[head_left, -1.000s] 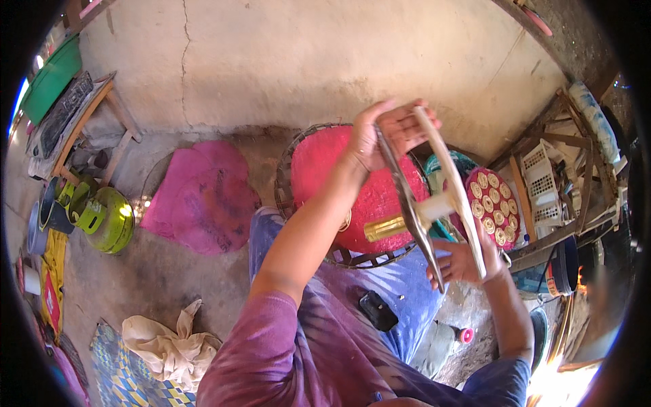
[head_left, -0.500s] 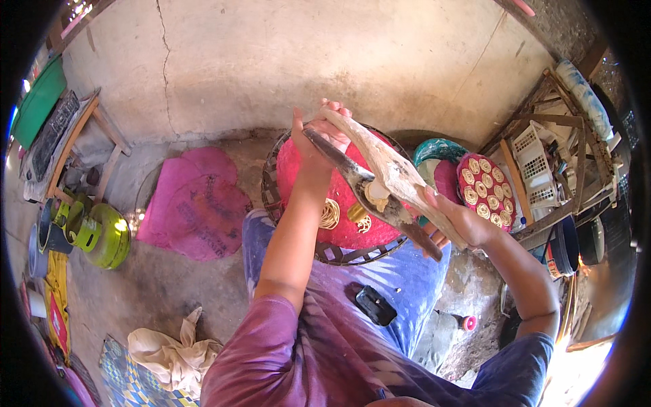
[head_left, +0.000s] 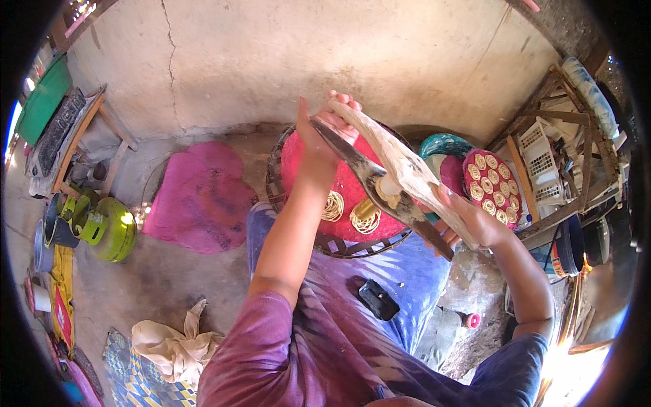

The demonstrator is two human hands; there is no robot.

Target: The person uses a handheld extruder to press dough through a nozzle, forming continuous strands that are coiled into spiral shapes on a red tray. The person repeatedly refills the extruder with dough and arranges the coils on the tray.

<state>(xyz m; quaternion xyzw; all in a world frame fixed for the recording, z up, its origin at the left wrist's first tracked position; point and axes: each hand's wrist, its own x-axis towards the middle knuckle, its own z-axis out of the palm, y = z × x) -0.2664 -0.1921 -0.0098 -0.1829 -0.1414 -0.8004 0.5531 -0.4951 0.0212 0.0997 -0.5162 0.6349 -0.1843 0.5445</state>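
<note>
My left hand (head_left: 331,129) grips the far end of a wooden hand press (head_left: 397,159), with its thumb standing out to the side. On the near right end my right hand (head_left: 475,225) is closed, fingers curled under the handles. The press has a pale upper bar and a dark lower bar, with a whitish plunger between them. Below hangs a brass cylinder (head_left: 365,209), from which thin dough strands (head_left: 367,223) come down onto a round red sheet (head_left: 290,166). Beside them lies a coil of dough strands (head_left: 332,206), partly behind my left forearm. The sheet rests on a round woven tray (head_left: 349,249).
At right, a round red sheet (head_left: 483,197) holds several dough coils, near a teal basin (head_left: 444,144) and a wooden rack (head_left: 525,180). Pink sheets (head_left: 196,200) and a green gas cylinder (head_left: 115,230) stand left. A small black tray (head_left: 380,300) sits on my lap.
More dough strands have gathered under the brass cylinder. The whole view has shifted slightly; both hands keep their hold on the press.
</note>
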